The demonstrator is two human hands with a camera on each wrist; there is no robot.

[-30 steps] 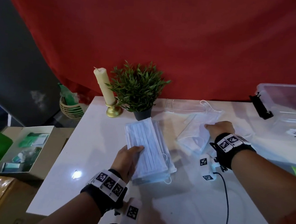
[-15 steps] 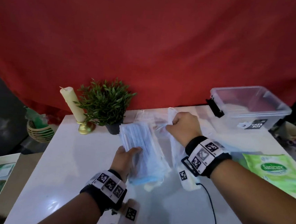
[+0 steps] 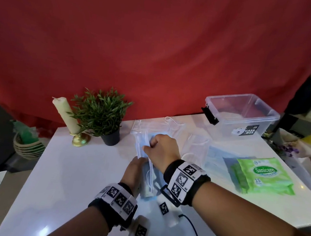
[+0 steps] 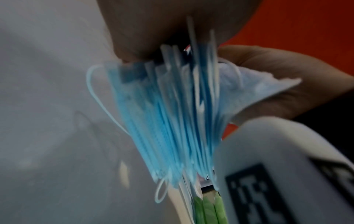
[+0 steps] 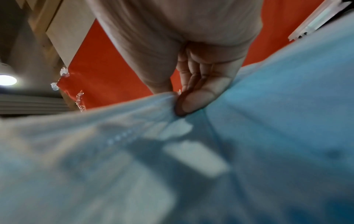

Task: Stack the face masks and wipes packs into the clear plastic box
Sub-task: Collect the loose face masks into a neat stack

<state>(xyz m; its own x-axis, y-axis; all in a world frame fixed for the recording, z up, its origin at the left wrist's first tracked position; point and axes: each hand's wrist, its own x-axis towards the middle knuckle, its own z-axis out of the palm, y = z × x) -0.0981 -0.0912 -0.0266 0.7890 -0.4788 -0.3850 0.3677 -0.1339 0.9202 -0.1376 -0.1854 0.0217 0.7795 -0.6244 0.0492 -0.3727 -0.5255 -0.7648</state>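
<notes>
A stack of blue face masks (image 3: 146, 176) stands on its edge on the white table (image 3: 74, 167). My left hand (image 3: 136, 165) grips the stack from the left side. From above, my right hand (image 3: 154, 146) pinches the top edges of the masks; in the right wrist view its fingertips (image 5: 191, 100) squeeze blue mask fabric (image 5: 268, 128). The left wrist view shows the fanned mask stack (image 4: 168, 113) close up. More loose masks (image 3: 198, 146) lie just to the right. Green wipes packs (image 3: 263, 174) lie further right. The clear plastic box (image 3: 246, 115) stands open at the back right.
A potted plant (image 3: 102, 112) and a candle in a brass holder (image 3: 66, 115) stand at the table's back left. A cable (image 3: 194, 234) runs from my right wrist over the near table edge. A red curtain (image 3: 158, 42) hangs behind the table.
My right hand moved left with the loose masks and now grips the stack together with my left hand. The stack went from lying flat to standing on its edge.
</notes>
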